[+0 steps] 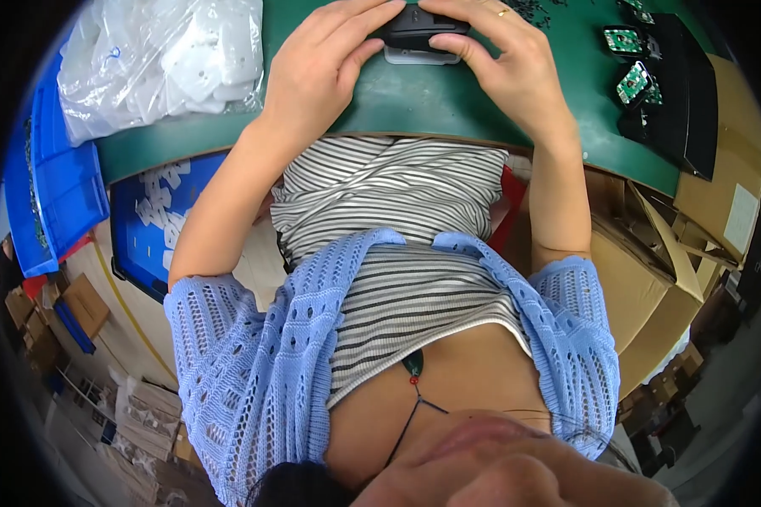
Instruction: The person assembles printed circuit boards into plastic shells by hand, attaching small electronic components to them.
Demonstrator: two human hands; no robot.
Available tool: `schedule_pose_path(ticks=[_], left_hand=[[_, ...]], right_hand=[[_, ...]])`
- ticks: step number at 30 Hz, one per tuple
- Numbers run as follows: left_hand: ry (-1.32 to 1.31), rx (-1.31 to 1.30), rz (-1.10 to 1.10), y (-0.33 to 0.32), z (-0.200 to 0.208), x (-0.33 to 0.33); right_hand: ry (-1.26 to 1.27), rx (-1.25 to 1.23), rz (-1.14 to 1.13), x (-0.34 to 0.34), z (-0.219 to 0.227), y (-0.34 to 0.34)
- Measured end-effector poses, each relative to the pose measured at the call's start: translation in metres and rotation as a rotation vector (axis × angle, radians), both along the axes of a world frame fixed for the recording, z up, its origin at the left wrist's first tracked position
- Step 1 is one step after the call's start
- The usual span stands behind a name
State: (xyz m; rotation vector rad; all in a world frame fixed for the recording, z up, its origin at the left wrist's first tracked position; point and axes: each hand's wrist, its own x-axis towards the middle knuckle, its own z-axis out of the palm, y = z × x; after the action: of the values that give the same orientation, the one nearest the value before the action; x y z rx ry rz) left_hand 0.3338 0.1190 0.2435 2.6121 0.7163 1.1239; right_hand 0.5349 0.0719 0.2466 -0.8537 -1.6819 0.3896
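Both of my hands are at the far edge of the view, over a green tabletop (473, 106). Between them is a black plastic housing (414, 27) with a rounded, raised top. My left hand (317, 63) grips its left side, fingers along the far side and thumb at the near edge. From the other side, my right hand (511, 63) holds it between thumb and fingers. Just under the housing's near edge shows a pale, translucent piece (418, 58); whether the two are joined I cannot tell.
A clear plastic bag of white parts (165, 68) lies at the left. Small black pieces (533, 12) are scattered beyond my right hand. Several green circuit boards (624, 40) sit beside a black tray (681, 110). Blue bins (68, 190) stand left, cardboard boxes (643, 279) right.
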Motion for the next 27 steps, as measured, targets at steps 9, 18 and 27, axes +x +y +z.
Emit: schedule_pose_path(ticks=[9, 18, 27], left_hand=[[-0.640, 0.067, -0.239, 0.003, -0.053, 0.023], [-0.601, 0.106, -0.213, 0.004, -0.057, 0.028], [-0.593, 0.250, -0.156, 0.004, -0.063, 0.035]], right_hand=[[-0.037, 0.050, 0.038, -0.004, -0.013, -0.002], [-0.003, 0.053, 0.051, 0.001, -0.017, -0.003], [-0.087, 0.122, -0.057, -0.006, -0.018, -0.004]])
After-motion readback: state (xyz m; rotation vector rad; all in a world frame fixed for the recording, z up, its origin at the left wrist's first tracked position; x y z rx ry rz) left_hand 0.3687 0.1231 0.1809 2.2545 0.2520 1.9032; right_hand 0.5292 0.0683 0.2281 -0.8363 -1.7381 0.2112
